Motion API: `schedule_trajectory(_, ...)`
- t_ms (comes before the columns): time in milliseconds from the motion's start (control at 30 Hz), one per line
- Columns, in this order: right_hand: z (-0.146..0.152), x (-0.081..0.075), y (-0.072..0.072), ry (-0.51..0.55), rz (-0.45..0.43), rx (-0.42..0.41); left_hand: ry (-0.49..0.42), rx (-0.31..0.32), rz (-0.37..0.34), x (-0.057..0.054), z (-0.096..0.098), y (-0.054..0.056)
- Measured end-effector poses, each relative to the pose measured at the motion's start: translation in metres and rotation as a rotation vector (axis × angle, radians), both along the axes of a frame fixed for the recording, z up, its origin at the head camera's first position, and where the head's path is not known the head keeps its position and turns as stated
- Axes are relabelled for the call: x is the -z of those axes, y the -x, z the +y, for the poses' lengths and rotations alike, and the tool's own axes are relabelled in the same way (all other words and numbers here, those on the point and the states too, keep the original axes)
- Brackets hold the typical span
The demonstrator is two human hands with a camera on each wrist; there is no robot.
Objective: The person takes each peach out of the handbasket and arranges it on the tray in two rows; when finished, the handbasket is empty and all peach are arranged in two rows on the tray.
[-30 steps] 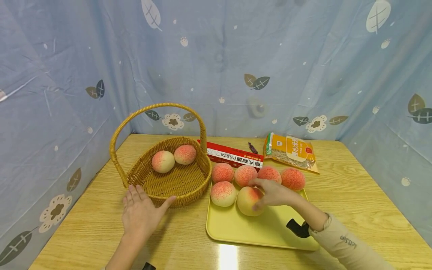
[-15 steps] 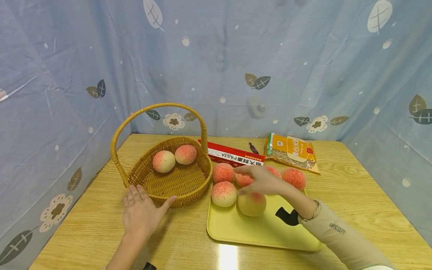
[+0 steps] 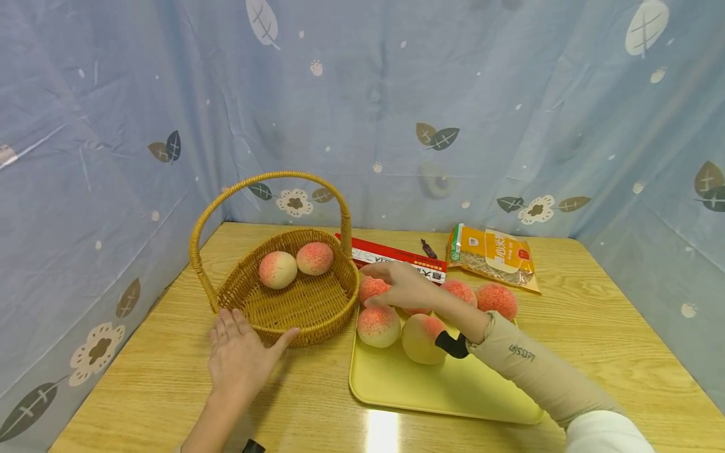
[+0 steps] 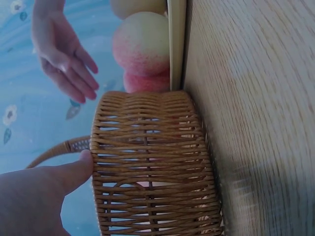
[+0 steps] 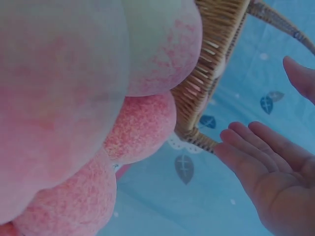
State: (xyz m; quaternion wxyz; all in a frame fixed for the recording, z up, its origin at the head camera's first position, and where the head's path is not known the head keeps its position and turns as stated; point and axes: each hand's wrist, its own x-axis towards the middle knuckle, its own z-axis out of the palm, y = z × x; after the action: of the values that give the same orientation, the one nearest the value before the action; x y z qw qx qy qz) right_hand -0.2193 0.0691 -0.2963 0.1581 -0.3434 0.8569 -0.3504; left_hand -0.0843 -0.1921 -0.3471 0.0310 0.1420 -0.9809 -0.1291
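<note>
My left hand (image 3: 240, 358) lies with straight fingers at the front rim of a brown wicker basket (image 3: 320, 333); its thumb touches the rim in the left wrist view. Inside the basket are two peaches, one pale (image 3: 277, 270) and one pinker (image 3: 314, 258). My right hand (image 3: 408, 286) hovers over the back-left of a yellow tray (image 3: 419, 390), fingers extended and holding nothing. Beneath its fingers is a red peach (image 3: 372, 288), partly hidden. A pale peach (image 3: 378, 326) and a yellowish peach (image 3: 421, 340) sit in front; other red peaches (image 3: 496, 301) line the back.
Behind the tray lies a red and white pasta box (image 3: 396, 253), partly covered by the right hand. An orange food bag (image 3: 498, 255) and a small dark wrapped item (image 3: 428, 248) lie nearby. The basket's tall handle (image 3: 272, 176) arches up; a blue curtain (image 3: 362, 113) surrounds the table.
My right hand has moved left and back, from beside the yellowish peach to above the back-left red peach. The left hand stays at the basket rim.
</note>
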Motion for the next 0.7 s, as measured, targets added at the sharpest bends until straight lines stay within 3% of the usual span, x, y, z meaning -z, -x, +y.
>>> schedule_trajectory(700,-0.093,-0.008,0.048,-0.123,0.103,0.040,0.000,-0.005,-0.004,-0.001,0.001,0.000)
